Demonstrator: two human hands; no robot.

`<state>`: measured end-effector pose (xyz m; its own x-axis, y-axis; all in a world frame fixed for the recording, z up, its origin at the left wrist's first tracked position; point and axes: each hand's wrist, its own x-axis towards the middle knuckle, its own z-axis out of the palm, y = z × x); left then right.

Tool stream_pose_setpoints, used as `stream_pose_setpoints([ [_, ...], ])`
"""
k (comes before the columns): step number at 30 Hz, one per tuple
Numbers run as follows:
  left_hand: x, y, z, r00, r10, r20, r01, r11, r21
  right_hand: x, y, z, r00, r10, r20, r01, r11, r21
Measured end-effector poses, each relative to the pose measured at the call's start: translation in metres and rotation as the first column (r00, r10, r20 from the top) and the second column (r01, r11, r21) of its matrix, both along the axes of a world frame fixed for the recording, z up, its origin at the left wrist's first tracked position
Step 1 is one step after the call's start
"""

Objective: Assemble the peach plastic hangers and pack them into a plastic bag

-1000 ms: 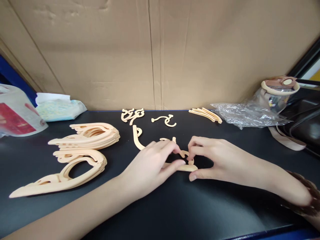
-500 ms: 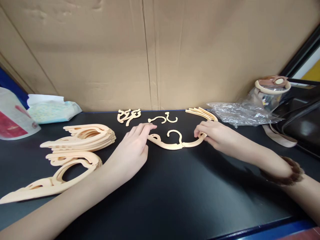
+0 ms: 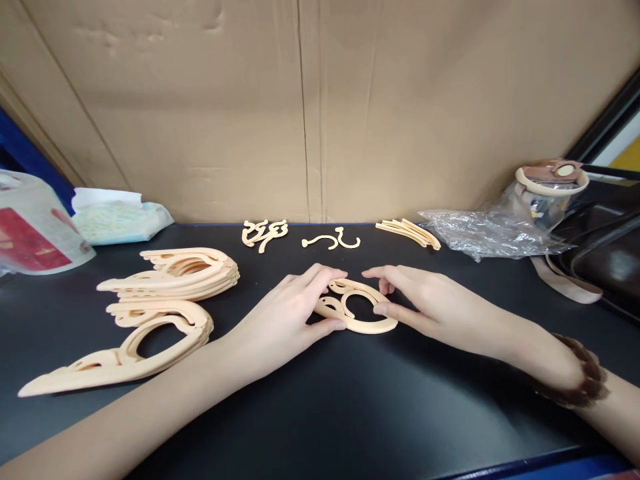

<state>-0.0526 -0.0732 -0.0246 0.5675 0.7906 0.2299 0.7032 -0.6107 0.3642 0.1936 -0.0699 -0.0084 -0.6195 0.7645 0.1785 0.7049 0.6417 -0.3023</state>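
Observation:
Between my hands, low over the black tabletop, is a cream plastic folding clothes hanger (image 3: 370, 327), folded with its hook curled inside the loop. My left hand (image 3: 295, 307) grips the left ends of the arms between thumb and fingers, partly hiding them. At the right of the loop, my right hand (image 3: 425, 300) has its thumb on the edge and its curled fingers by the upper arm. Left of my hands lie a stack of folded hangers (image 3: 200, 283) and, nearer, another folded hanger pile (image 3: 160, 360).
At the back lie a cluster of hooks (image 3: 265, 235), two loose hooks (image 3: 345, 240) and several curved hanger arms (image 3: 410, 233). Clear plastic film (image 3: 480, 230), a cup (image 3: 545, 197) and a black bag (image 3: 610, 233) stand right. A tissue pack (image 3: 120, 220) and a roll (image 3: 40, 227) stand left.
The hanger's arms, spread wide before, are now folded together into a loop with the hook inside. My hands have come closer together, and the hanger is nearer to me.

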Motion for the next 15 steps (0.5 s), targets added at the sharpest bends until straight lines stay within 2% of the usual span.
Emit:
stream_pose_setpoints([
  [5,-0.002,0.002,0.0,0.999,-0.043,0.03,0.041,0.998,0.048,0.003,0.001,-0.002,0.999,0.05,0.0,-0.05,0.999,-0.005],
  [11,0.001,-0.007,0.002,0.989,-0.143,-0.041,0.141,0.988,-0.062,0.0,0.0,-0.005,0.99,0.128,-0.053,-0.13,0.991,-0.043],
  [15,0.01,-0.019,0.01,0.978,-0.181,-0.099,0.174,0.982,-0.071,-0.002,-0.006,-0.003,0.987,0.149,-0.067,-0.154,0.985,-0.079],
])
